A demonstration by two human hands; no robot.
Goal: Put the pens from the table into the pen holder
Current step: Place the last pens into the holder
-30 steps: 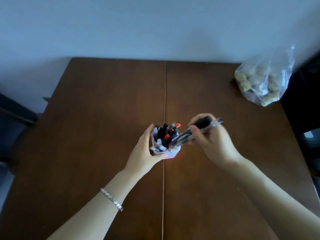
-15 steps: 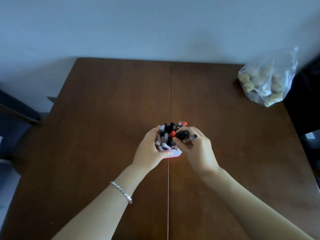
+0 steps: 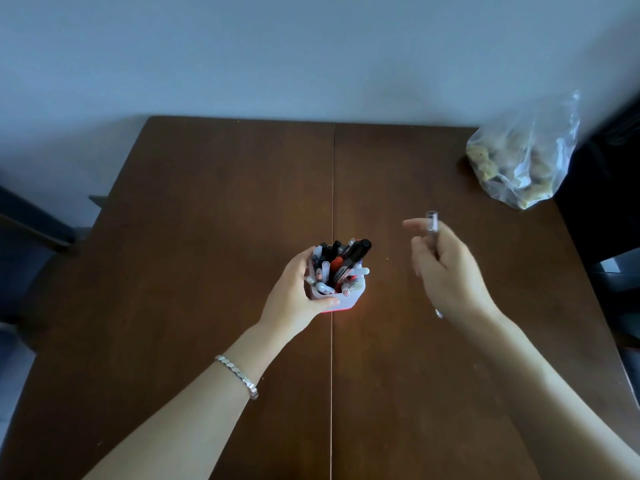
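Observation:
A small white pen holder (image 3: 348, 299) stands at the middle of the brown table (image 3: 207, 220), packed with several pens and markers; a black marker (image 3: 355, 258) leans out at its right. My left hand (image 3: 294, 296) grips the holder from the left side. My right hand (image 3: 450, 271) hovers to the right of the holder, apart from it, closed around a clear pen (image 3: 432, 225) whose end sticks up above my fingers. The pen's tip shows below my palm.
A clear plastic bag (image 3: 519, 164) with lumpy contents lies at the table's far right corner. A dark chair (image 3: 27, 223) stands beyond the left edge, dark furniture (image 3: 609, 220) beyond the right edge. A seam runs down the table's middle.
My right hand left the black marker in the holder and pulled away to the right with the clear pen still in it. My left hand stayed on the holder.

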